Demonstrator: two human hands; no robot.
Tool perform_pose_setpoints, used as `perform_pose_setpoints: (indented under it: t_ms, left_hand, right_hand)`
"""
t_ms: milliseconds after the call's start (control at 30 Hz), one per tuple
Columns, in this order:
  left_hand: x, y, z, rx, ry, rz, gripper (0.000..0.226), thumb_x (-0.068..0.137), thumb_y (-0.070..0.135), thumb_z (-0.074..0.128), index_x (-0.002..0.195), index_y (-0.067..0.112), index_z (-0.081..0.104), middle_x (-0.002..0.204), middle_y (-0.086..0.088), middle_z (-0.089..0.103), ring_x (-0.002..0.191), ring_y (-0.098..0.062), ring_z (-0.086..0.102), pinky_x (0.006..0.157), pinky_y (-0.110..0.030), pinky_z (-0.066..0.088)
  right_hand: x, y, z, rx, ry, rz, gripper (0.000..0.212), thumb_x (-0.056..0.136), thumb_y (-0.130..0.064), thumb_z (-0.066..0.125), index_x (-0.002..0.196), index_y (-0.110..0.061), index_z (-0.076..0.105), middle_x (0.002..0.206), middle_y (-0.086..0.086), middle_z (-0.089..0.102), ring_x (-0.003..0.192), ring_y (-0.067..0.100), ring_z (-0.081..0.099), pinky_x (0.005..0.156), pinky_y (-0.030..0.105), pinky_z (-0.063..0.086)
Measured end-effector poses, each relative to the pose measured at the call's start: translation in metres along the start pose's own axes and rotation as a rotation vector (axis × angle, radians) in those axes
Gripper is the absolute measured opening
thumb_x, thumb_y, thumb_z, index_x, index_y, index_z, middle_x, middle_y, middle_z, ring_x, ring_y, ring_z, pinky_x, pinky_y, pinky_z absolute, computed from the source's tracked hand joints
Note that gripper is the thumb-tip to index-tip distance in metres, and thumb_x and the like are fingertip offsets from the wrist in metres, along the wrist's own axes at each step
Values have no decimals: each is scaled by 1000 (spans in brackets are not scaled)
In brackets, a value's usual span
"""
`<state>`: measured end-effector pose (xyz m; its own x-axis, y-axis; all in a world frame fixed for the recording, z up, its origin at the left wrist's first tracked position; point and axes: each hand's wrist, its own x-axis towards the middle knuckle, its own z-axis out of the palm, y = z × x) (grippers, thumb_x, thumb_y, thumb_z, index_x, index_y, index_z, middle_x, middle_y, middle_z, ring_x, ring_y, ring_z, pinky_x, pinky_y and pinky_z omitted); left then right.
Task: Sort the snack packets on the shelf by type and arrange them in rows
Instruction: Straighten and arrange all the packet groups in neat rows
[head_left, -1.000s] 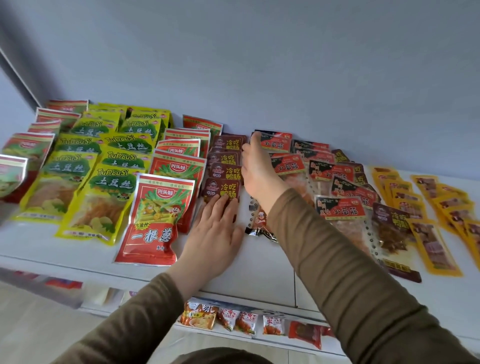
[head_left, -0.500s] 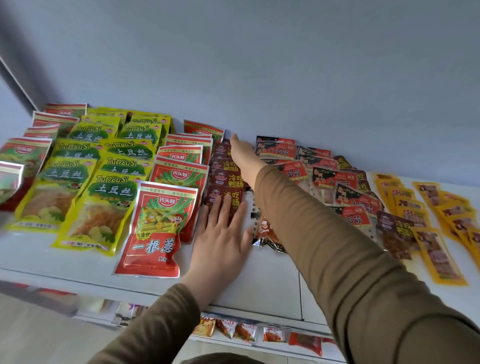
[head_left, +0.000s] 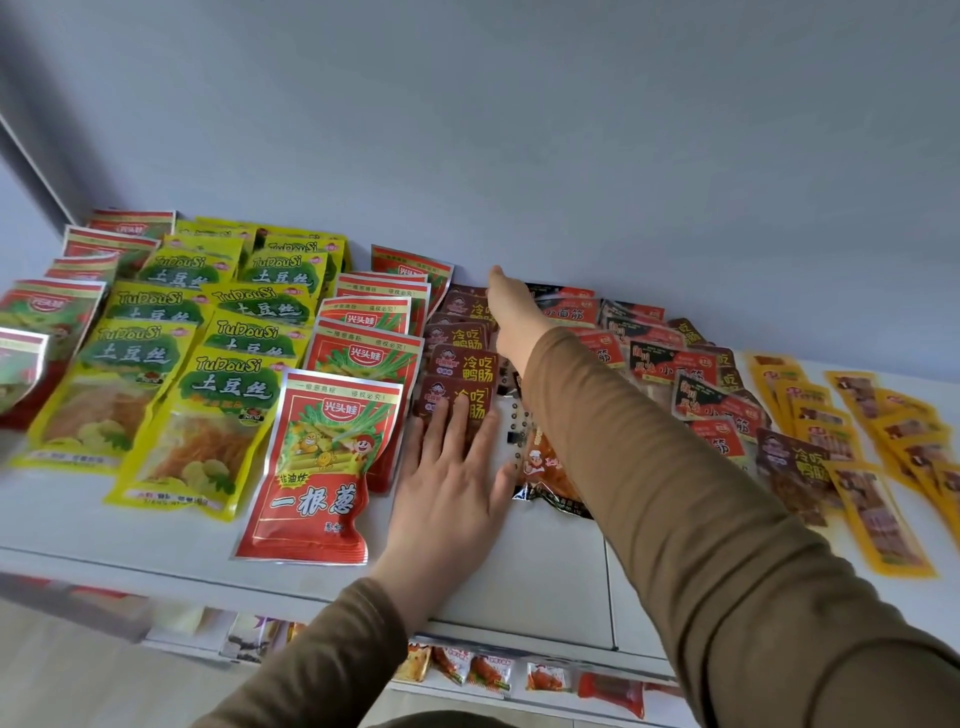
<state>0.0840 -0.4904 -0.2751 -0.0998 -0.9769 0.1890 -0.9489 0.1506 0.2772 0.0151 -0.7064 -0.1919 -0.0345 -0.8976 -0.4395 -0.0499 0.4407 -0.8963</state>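
Left hand (head_left: 451, 486) flat, fingers straight on the brown packets (head_left: 462, 364), right hand (head_left: 511, 306) reaching behind them, grip unclear, red packet (head_left: 322, 467) left of them

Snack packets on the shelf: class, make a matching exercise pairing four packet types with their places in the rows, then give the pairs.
Things:
1. yellow-green packets
2. big red packet
3. brown packets
4. orange-yellow packets

Places:
A. far right of the shelf
B. under the left hand's fingers
C. left part of the shelf
D. front, just left of the left hand

Pairs: 1-C, 2-D, 3-B, 4-A
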Motion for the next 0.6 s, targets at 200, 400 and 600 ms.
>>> perform_pose_setpoints:
  t_ms: [200, 400, 600]
  left_hand:
    - [1, -1, 2, 10, -1, 4, 74, 101, 66, -6, 165, 32, 7, 173, -4, 4, 159, -19, -9, 127, -45, -8]
    - [2, -2, 5, 2, 2, 4, 71, 102, 65, 0, 164, 32, 8, 173, -4, 4, 159, -19, -9, 127, -44, -11]
    - [2, -1, 2, -14, 6, 13, 74, 100, 65, -4, 164, 30, 12, 172, -7, 9, 159, -23, -2, 128, -47, -4]
  right_hand:
    - [8, -4, 6, 38, 12, 8, 39, 110, -33, 31, 86, -8, 48, 78, 8, 51, 76, 22, 57, 69, 32, 47]
    - [20, -3, 26, -943, 282, -486, 24, 105, -17, 33, 90, -8, 49, 98, 10, 57, 111, 32, 56, 90, 40, 41]
    - [25, -1, 34, -1089, 265, -402, 27, 98, -20, 40, 113, -9, 59, 128, 16, 53, 127, 39, 41, 106, 49, 36]
